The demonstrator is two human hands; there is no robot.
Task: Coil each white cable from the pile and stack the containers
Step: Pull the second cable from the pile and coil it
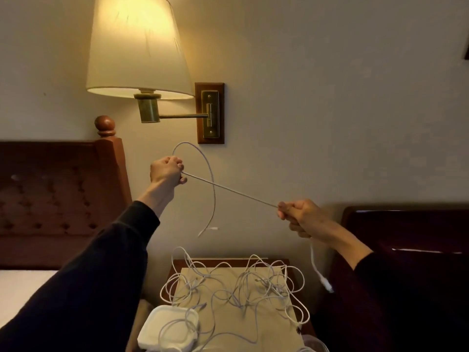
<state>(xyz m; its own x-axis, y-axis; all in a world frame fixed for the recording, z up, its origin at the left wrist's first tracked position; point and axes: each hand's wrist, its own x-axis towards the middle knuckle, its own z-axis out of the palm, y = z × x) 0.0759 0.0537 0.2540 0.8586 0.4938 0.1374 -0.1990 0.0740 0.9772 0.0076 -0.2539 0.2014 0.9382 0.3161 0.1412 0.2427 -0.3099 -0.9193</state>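
Observation:
Both hands are raised in front of the wall with one white cable [228,189] stretched taut between them. My left hand [166,171] grips it up high; a loop arcs above that fist and a loose end hangs down to about mid-height. Lower and to the right, my right hand [299,214] pinches the cable, and the other end with its plug dangles below. A tangled pile of white cables [241,285] lies on the nightstand [228,262] under the hands. A white lidded container [170,329] sits at the front left, with cable strands lying over it.
A lit wall lamp [137,47] on a brass arm hangs above the left hand. A bed with a wooden headboard [61,189] stands to the left, a dark chair or headboard [406,237] to the right. A clear container's rim [314,344] shows at the bottom edge.

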